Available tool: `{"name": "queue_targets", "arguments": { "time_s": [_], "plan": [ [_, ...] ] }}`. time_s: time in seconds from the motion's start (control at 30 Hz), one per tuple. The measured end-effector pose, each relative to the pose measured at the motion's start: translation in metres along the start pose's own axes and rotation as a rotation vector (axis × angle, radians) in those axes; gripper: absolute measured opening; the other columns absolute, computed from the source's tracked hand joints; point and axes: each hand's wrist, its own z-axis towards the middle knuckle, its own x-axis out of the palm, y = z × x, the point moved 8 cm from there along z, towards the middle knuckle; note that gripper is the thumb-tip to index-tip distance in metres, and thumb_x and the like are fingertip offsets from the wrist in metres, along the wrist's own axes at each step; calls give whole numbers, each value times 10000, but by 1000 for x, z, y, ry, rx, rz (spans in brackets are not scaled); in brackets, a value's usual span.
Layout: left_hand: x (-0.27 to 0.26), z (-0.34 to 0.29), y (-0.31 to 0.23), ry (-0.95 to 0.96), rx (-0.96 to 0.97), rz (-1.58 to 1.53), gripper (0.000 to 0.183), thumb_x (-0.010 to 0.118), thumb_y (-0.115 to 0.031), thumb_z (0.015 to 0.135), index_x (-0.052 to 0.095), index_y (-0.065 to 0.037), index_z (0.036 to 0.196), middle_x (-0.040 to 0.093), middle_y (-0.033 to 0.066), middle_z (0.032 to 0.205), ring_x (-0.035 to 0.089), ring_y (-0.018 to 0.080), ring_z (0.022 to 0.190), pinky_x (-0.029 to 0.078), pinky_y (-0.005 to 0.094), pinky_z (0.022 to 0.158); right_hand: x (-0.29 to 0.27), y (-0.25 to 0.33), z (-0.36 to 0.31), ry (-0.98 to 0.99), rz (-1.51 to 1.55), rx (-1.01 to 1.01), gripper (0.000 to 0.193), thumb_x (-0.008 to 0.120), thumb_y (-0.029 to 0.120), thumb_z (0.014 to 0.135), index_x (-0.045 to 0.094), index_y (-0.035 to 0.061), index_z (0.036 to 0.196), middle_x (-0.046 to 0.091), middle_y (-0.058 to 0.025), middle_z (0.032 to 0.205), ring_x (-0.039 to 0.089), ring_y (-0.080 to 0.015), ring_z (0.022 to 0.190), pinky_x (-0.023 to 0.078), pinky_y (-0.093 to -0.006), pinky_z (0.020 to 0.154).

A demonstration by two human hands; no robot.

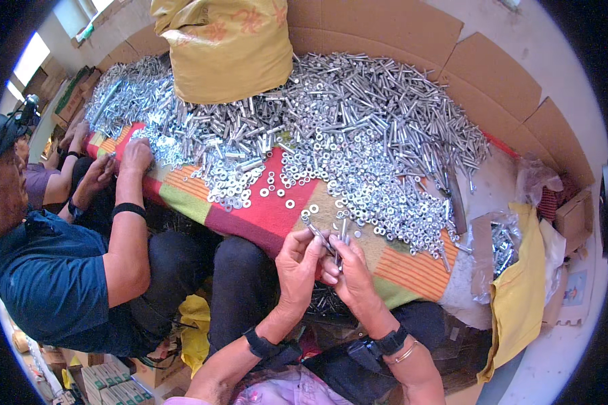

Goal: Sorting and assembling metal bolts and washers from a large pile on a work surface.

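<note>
A slim, tilted silver metal rod point(319, 235) is pinched in the left hand point(294, 271); an upright silver metal rod point(345, 229) is gripped in the right hand point(355, 275). Both are held over the near edge of the multicoloured striped patchwork cloth point(267, 220). If either fingertip grip were loosened, a rod could be dropped among the loose silver metal nuts point(422, 217).

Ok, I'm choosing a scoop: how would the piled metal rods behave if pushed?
The metal rods look slim and round, so could roll. Lying crisscrossed, they may catch and drag neighbours along. Their metallic shine suggests they'd stay stiff.
</note>
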Motion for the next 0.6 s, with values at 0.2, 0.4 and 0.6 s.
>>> {"name": "queue_targets", "arguments": {
  "time_s": [0.2, 0.4, 0.6],
  "plan": [
    [4, -1, 6, 134, 130, 307, 157, 489, -62, 899, 540, 19, 1023, 609, 87, 992, 596, 124, 791, 493, 229, 694, -13, 4, 5, -88, 79, -108, 183, 495, 273, 908, 515, 93, 936, 526, -3, 653, 366, -23, 401, 289, -172, 325],
    [2, 38, -47, 42, 674, 890, 176, 562, -41, 808, 586, 6, 976, 582, 126, 998, 557, 257, 934, 414, 355, 853, -9, 34, 2, 29, 91, -133, 155, 559, 208, 877, 555, 79, 961, 578, -16, 683, 349, -14, 387, 263, -150, 309],
    [12, 56, -30, 129, 930, 1412, 160, 611, -69, 746, 601, -27, 899, 587, 102, 964, 547, 259, 916, 350, 406, 886, -9, 41, -1, -55, 61, -225, 88, 581, 147, 842, 562, 92, 907, 564, -12, 672, 332, -14, 380, 245, -152, 307]
  ]
}}
